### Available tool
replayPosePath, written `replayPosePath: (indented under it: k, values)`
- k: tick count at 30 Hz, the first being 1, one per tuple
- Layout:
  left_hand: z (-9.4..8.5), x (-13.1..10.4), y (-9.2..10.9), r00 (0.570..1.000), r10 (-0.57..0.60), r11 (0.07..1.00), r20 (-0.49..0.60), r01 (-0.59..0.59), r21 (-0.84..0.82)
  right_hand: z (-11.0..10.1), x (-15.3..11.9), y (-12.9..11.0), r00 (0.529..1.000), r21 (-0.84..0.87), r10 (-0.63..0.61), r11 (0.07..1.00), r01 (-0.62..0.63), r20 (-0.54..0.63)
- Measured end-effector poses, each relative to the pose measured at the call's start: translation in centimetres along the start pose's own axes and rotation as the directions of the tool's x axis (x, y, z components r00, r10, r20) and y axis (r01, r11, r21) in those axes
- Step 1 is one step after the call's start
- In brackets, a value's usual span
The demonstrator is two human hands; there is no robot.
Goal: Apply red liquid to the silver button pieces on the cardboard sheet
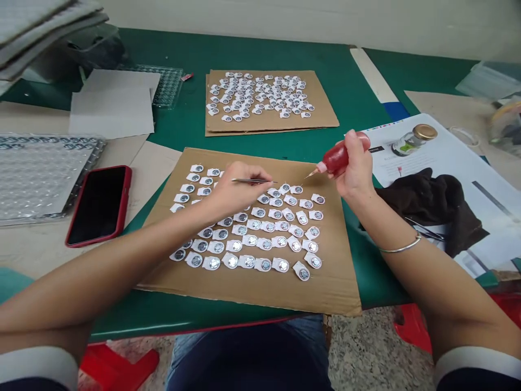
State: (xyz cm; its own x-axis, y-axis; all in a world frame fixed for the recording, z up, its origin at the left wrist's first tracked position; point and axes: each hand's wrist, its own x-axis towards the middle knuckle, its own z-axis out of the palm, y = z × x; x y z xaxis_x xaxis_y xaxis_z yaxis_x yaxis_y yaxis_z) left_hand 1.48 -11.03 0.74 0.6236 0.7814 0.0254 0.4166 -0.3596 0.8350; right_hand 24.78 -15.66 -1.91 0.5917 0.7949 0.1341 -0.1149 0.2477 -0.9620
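Note:
My left hand [240, 187] is closed around a thin pointed metal tool [250, 180], its tip toward the right. Gripped in my right hand [356, 171] is a small red squeeze bottle [338, 157] with a fine nozzle, tilted down to the left. The nozzle tip is just above the upper right of a cardboard sheet [260, 293]. Rows of small white tabs with round silvery discs [266, 264] lie on this sheet. My left hand and forearm hide some of them.
Behind lies another cardboard stack [329, 117] covered with similar pieces. At left are a red-cased phone [97, 206] and a clear bubbled tray [36, 179]. A glass jar [413, 140], dark cloth [431, 201] and printed paper [496, 184] are at right.

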Motion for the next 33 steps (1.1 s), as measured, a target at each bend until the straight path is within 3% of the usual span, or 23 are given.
replayPosePath:
  k: [4,9,12,18,26,33]
  values:
    - [2.4,2.4,-1.1,0.999,0.049,0.997,0.008,-0.05,0.053,1.2,0.5,0.0,0.989,-0.018,-0.141,0.99,0.141,0.037]
    - [3.5,3.2,-1.5,0.994,0.058,0.996,0.09,-0.064,0.066,1.1,0.7,-0.1,0.974,-0.069,-0.228,0.971,0.228,0.003]
    - [3.5,3.0,-1.2,0.99,0.079,0.996,0.118,-0.084,0.031,0.6,0.5,-0.2,0.968,-0.116,-0.251,0.961,0.253,0.03]
    - [2.2,1.5,-0.5,0.984,0.174,0.978,0.042,-0.178,0.113,0.8,-0.3,-0.8,0.951,-0.187,-0.309,0.933,0.308,0.025]
    - [2.6,0.5,-1.1,0.928,0.351,0.899,0.125,-0.371,0.234,2.3,-1.6,-0.8,0.949,-0.136,-0.308,0.945,0.296,-0.074]
    - [2.9,0.8,-1.6,0.928,0.349,0.89,0.131,-0.372,0.263,2.3,-1.9,-0.3,0.953,-0.129,-0.298,0.948,0.29,-0.047]
